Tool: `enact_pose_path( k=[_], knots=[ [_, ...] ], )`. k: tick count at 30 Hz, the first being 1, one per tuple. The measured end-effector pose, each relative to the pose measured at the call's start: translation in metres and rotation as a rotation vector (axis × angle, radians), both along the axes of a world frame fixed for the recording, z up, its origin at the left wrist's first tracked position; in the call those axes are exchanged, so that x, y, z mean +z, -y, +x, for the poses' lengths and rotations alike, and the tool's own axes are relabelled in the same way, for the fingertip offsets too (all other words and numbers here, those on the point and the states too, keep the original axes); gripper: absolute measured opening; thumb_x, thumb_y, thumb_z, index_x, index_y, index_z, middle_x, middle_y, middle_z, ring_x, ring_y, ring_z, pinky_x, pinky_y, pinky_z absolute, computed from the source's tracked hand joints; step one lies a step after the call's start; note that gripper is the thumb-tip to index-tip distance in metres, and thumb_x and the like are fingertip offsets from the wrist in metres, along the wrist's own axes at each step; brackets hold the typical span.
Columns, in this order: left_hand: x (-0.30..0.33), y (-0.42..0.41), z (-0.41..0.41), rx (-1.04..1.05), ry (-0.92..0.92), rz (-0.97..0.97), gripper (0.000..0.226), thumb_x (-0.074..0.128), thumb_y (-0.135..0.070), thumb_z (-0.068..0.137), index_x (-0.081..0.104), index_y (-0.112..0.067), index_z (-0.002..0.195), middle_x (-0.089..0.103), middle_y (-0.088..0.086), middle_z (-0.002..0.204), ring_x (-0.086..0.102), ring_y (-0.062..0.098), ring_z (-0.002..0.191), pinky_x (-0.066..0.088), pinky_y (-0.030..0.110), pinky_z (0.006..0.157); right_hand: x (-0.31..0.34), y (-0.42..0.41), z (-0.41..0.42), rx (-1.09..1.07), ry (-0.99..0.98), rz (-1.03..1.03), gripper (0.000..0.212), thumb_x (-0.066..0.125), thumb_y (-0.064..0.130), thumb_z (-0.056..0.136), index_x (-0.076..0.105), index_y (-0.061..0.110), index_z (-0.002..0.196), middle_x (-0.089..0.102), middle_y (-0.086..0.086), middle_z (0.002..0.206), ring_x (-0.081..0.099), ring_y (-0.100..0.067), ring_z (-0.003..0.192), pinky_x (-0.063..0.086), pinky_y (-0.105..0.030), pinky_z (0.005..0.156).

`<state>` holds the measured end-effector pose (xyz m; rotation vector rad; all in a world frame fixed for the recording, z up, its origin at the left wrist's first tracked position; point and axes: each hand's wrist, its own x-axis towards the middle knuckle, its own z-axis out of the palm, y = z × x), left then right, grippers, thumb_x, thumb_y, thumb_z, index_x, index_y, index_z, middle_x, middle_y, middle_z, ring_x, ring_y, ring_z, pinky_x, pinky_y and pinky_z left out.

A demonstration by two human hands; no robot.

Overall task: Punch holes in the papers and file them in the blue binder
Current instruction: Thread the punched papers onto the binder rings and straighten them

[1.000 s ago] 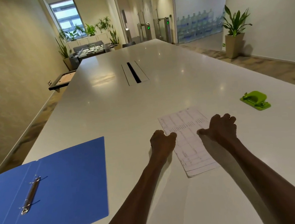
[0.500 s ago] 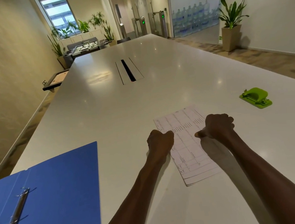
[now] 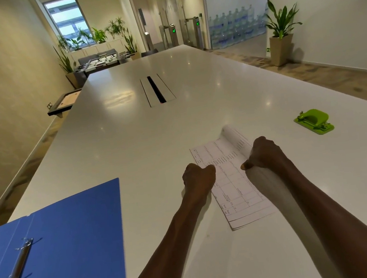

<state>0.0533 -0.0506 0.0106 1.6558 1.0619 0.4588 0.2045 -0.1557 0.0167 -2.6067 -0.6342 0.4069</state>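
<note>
A thin stack of printed papers (image 3: 233, 185) lies on the white table (image 3: 133, 144) in front of me. My right hand (image 3: 264, 152) grips the stack's right edge with curled fingers and lifts it, so the far right side curls upward. My left hand (image 3: 197, 176) is curled at the papers' left edge, thumb on the sheet. The blue binder (image 3: 63, 239) lies open at the near left, its metal ring mechanism (image 3: 18, 267) showing. A green hole punch (image 3: 313, 121) sits on the table to the right, beyond my right hand.
A cable slot (image 3: 156, 91) runs along the table's middle farther away. The table's left edge (image 3: 49, 151) drops to the floor beside a beige wall. A potted plant (image 3: 280, 34) stands by the right wall.
My right hand has closed on the papers' right edge and raised it, curling the far right side off the table. My left hand stays at the left edge.
</note>
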Motion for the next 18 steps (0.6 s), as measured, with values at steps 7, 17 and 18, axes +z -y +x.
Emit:
enact_pose_path(
  k=[7,17,18],
  knots=[
    [-0.005,-0.001,-0.003,0.013,0.065,-0.121,0.025,0.066,-0.026,0.077,0.045,-0.012,0.078,0.061,0.005,0.083,0.064,0.022,0.081,0.054,0.036,0.074,-0.004,0.008,-0.004,-0.042,-0.082,0.336,0.061,0.088,0.023,0.06,0.051,0.004,0.105,0.06,-0.011,0.107,0.056,-0.027,0.089,0.051,-0.035,0.068],
    [0.01,-0.021,-0.014,-0.172,0.428,-0.196,0.033,0.072,-0.03,0.085,0.067,-0.018,0.115,0.074,0.002,0.105,0.072,0.021,0.095,0.057,0.046,0.085,0.035,0.017,-0.02,0.119,-0.288,0.795,0.056,0.084,0.018,0.065,0.058,0.014,0.115,0.068,-0.001,0.108,0.065,-0.019,0.095,0.053,-0.025,0.068],
    [0.013,-0.022,-0.014,-0.126,0.395,-0.121,0.028,0.069,-0.027,0.087,0.067,-0.02,0.114,0.074,0.0,0.105,0.072,0.02,0.094,0.058,0.044,0.084,0.036,0.016,-0.021,0.114,-0.273,0.811,0.057,0.084,0.018,0.065,0.057,0.014,0.116,0.067,0.0,0.109,0.065,-0.018,0.096,0.052,-0.024,0.068]
  ],
)
